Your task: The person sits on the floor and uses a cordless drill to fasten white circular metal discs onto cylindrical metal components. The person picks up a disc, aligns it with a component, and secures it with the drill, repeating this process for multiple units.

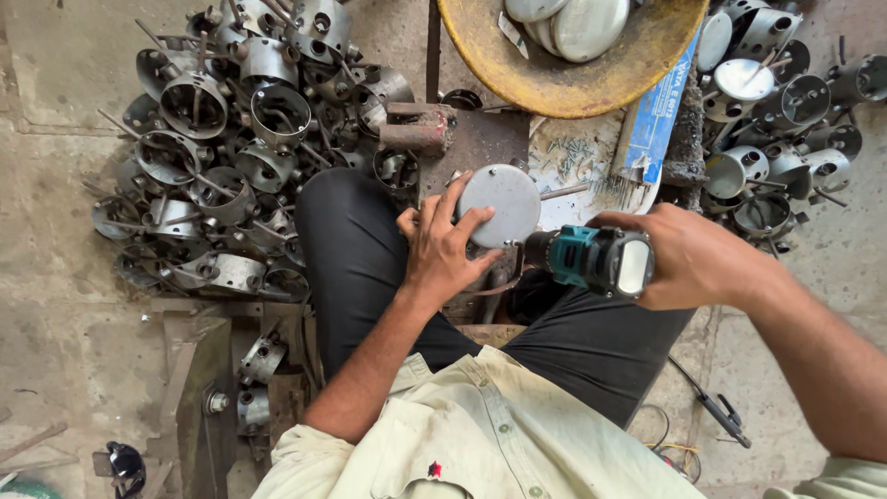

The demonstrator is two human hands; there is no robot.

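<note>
My left hand (442,248) rests with spread fingers on a round grey metal lid (502,200) that lies on a small work block between my knees. My right hand (695,257) grips a teal and black cordless driver (591,259), held level with its nose pointing left at the lid's edge. The driver's tip is hidden behind my left fingers.
A heap of open round metal housings with rods (231,148) lies at the left. More lidded housings (785,111) are piled at the right. A yellow basin (573,83) with flat lids stands ahead, above loose screws (577,159) and a blue box (661,115). A cable (711,407) trails at lower right.
</note>
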